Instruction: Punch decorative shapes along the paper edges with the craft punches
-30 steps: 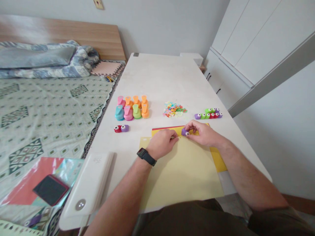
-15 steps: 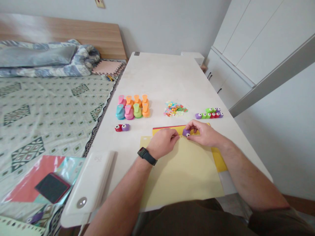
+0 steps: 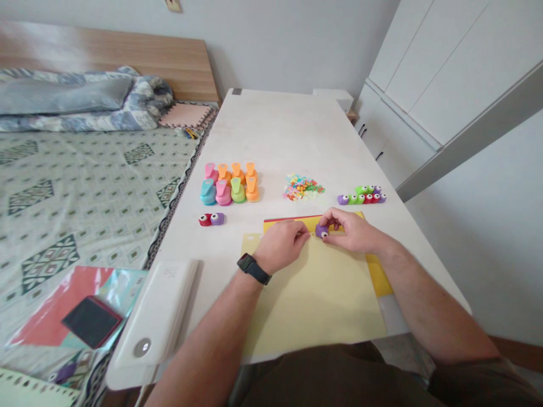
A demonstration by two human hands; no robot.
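Observation:
My right hand grips a small purple craft punch with a round white top, thumb below and fingers above. The punch sits at the top edge of a pale yellow sheet of paper. Just left of it, my left hand is closed in a pinch at the same edge of the sheet; its fingertips partly hide what lies between them. Small punched-out notches show near the sheet's top left corner. Brighter yellow paper and a red edge lie underneath.
Several large colourful punches stand at the left, with a red and a purple small punch nearer me. Paper cutouts lie in a pile beyond the sheet. More small punches line the right. A white device rests at the near left.
Both hands stay in nearly the same place, with the purple punch still in the right one. The whole view has shifted very slightly.

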